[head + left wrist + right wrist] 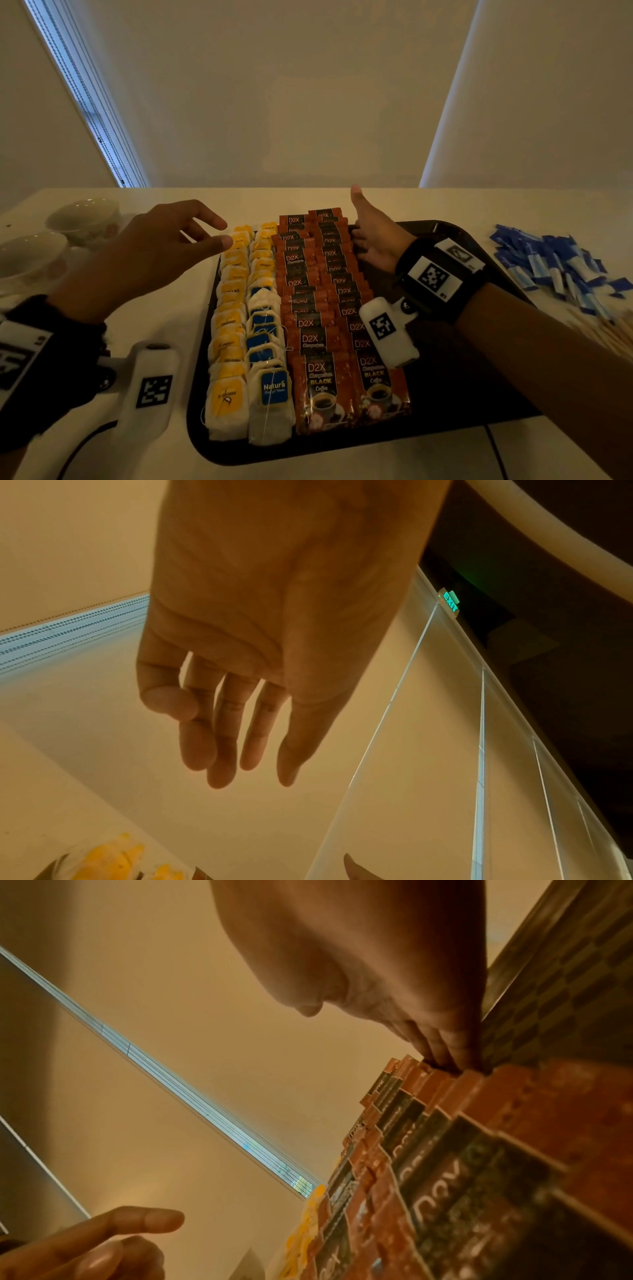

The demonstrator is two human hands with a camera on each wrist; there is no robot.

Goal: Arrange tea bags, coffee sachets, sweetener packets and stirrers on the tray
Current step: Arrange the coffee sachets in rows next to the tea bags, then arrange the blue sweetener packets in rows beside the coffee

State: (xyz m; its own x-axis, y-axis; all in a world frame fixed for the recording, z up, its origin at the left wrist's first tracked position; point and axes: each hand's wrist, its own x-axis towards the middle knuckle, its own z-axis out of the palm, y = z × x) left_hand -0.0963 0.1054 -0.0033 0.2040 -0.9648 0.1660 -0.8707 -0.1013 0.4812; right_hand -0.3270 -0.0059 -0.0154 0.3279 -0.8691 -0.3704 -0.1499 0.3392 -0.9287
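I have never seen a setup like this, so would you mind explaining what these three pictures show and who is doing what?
No machine here: a person works with bare hands, wearing a camera on the head and one on each wrist. The wide picture is from the head; the other two look along each hand from the wrist.

On the pale table sits a black plastic tray with two rows of white tea bags with yellow and blue tags and two rows of reddish-brown coffee sachets. Off the tray, at right, lie a heap of blue sweetener packets and wooden stirrers; two pale cups stand at left.

The left hand hovers open near the far tea bags. The right hand, fingers straight, presses against the sachet row's edge. Neither has anything in its grip.
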